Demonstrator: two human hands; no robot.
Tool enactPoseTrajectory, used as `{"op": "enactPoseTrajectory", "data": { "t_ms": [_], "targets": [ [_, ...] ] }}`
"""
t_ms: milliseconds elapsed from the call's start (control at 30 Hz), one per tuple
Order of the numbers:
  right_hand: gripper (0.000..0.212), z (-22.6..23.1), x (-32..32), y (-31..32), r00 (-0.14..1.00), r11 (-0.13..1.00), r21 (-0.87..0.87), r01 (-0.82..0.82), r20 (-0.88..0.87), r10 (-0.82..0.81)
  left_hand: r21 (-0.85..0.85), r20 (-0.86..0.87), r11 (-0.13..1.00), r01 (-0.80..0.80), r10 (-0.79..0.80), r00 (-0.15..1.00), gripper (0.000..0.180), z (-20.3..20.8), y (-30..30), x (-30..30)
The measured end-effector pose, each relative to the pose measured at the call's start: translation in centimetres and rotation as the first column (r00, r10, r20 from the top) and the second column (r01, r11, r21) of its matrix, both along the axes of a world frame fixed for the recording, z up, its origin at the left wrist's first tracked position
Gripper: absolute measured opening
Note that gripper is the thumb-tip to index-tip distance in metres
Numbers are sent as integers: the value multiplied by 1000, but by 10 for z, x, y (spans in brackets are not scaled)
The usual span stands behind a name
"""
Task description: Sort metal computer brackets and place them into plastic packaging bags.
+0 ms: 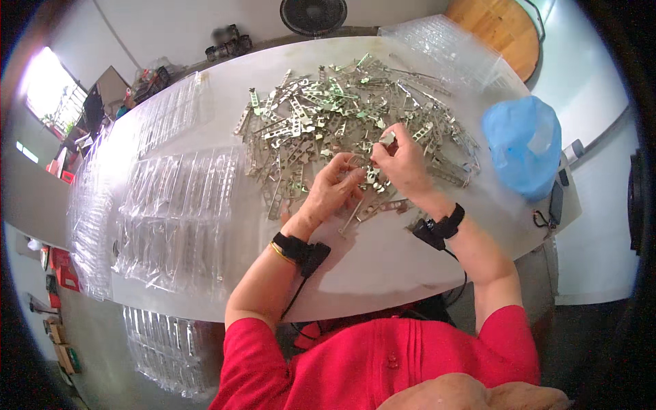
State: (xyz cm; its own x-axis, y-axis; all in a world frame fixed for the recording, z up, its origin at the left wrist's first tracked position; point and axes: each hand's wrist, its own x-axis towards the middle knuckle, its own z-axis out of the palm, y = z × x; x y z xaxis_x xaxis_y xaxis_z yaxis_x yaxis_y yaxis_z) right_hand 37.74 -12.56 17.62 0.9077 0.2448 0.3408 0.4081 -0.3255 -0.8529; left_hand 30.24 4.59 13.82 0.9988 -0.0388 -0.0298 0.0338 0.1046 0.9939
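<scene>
A wide heap of small flat silvery metal parts (301,116), many of them strips with holes, lies on the white table. At the near side of the heap, my right hand (403,164) pinches a small shiny metal piece (388,139) between thumb and forefinger. Just left of it and slightly nearer to me, my left hand (333,186) is closed, its fingers curled and thumb pressed toward them. What those left fingers hold, if anything, is too small to make out. Loose metal parts lie beneath and between both hands.
Clear plastic trays (174,184) cover the table's left side, and more trays (444,48) lie at the far right. A blue plastic bag (523,143) stands at the right edge. Beyond the far edge are a black fan (313,15) and a round wooden board (502,34).
</scene>
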Motion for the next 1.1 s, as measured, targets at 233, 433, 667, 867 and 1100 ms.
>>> {"op": "enactPoseTrajectory", "data": {
  "t_ms": [233,433,667,867,1100],
  "targets": [
    [20,5,0,2,999,991,-128,-45,-22,43,163,-70,985,-54,66,995,20,12,-6,-4],
    [23,4,12,-7,874,901,197,-386,-236,426,-26,-11,987,-158,158,987,18,12,-6,0],
    [17,19,20,-20,765,805,276,-526,-260,589,4,59,996,-89,89,994,19,24,-4,17],
    [19,17,24,-26,814,843,234,-485,-231,533,-43,51,999,-32,34,998,18,27,-13,29],
    [25,15,28,-30,802,847,248,-470,-281,528,-224,45,974,22,-12,999,15,12,-15,30]
  ]
}}
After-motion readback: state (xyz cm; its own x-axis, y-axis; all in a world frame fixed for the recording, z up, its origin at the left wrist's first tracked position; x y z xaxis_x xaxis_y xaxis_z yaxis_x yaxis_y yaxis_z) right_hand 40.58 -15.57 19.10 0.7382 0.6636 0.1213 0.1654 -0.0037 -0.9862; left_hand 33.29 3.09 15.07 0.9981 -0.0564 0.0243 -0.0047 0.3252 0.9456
